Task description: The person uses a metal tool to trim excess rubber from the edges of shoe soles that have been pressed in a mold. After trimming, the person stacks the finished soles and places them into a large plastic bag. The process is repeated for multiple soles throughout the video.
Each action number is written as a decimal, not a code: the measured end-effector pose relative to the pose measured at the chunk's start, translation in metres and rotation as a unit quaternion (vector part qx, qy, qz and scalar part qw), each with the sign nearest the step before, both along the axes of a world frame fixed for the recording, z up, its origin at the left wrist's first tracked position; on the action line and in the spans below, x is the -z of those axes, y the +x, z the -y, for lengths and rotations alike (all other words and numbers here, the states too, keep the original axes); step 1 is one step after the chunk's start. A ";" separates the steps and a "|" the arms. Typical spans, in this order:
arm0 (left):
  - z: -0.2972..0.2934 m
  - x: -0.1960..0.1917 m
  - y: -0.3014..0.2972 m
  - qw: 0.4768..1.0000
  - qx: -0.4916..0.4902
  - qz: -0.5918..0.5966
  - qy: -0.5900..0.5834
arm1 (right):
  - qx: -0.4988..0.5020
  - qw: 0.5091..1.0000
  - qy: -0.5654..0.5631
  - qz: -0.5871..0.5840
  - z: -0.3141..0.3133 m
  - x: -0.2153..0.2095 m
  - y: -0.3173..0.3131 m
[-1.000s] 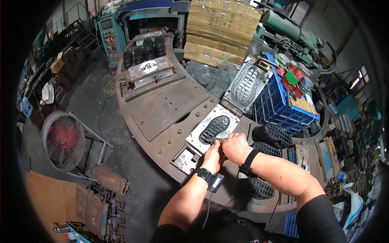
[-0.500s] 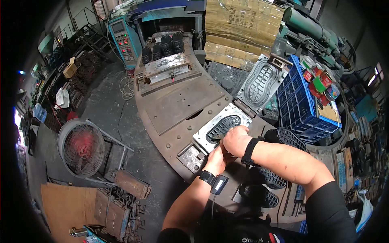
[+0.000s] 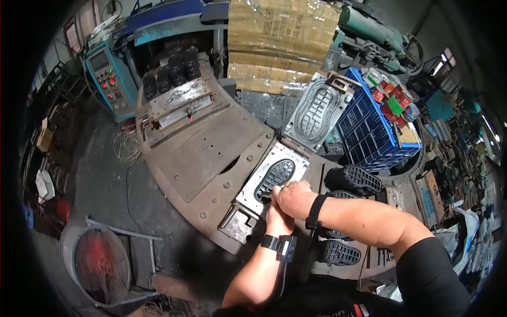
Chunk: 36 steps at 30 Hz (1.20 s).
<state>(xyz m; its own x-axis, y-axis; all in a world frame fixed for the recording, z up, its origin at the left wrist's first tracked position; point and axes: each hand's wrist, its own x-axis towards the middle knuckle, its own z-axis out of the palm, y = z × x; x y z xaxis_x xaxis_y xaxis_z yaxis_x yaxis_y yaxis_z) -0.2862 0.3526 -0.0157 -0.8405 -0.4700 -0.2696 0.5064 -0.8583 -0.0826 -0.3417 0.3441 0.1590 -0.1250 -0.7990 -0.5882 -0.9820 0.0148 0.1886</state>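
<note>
A hinged metal shoe-sole mould lies open on the curved machine table. Its lower half (image 3: 249,191) has a dark, lugged sole-shaped cavity (image 3: 278,173); whether a rubber sole lies in it I cannot tell. The upper half (image 3: 316,112) leans back behind it. My right hand (image 3: 297,198), fingers curled, is at the near end of the cavity. Just below and touching it is my left hand (image 3: 278,218), also closed. Whatever their fingers grip is hidden behind the knuckles. Both wrists wear black straps.
Black shoes with treaded soles (image 3: 360,179) lie to my right, another sole (image 3: 342,253) nearer me. A blue crate (image 3: 364,132) holding tins stands beyond. Dark shoes (image 3: 178,68) stand by the press at far left. A fan (image 3: 100,259) stands at lower left.
The view has shifted, so the table and mould appear further left. My hands stay together at the near end of the cavity, with the right hand slightly nearer me along the mould.
</note>
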 end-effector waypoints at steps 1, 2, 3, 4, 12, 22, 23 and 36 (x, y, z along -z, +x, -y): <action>0.007 0.002 0.001 0.999 -0.002 -0.030 0.034 | 0.012 1.000 -0.016 0.012 0.004 0.011 -0.002; 0.013 0.003 0.000 1.000 0.002 -0.016 0.010 | 0.041 0.998 -0.037 0.024 0.008 0.021 -0.006; 0.016 -0.006 -0.001 1.000 -0.003 0.005 0.010 | 0.070 0.995 -0.054 0.040 0.011 0.025 -0.006; 0.018 -0.016 -0.003 1.000 -0.007 0.024 0.008 | 0.088 0.994 -0.059 0.037 0.017 0.032 -0.009; 0.078 -0.036 0.032 0.995 -0.023 0.089 -0.029 | 0.029 0.999 0.029 -0.010 0.098 0.024 0.024; 0.087 -0.052 0.094 0.973 -0.008 0.218 -0.077 | -0.012 0.998 -0.020 0.061 0.142 0.029 0.007; 0.096 -0.054 0.090 0.974 0.015 0.216 -0.074 | -0.022 0.997 -0.009 0.069 0.142 0.026 0.004; 0.140 -0.028 0.015 0.982 0.094 0.093 0.138 | 0.185 0.956 0.148 0.173 0.151 0.015 0.001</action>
<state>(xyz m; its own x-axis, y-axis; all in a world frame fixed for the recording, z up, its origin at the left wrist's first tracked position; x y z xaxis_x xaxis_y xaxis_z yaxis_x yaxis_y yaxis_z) -0.2714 0.2128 0.0119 -0.8295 -0.1993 -0.5217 0.3705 -0.8954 -0.2471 -0.3407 0.1929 0.1440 -0.1239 -0.5292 -0.8394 -0.9238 0.3704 -0.0971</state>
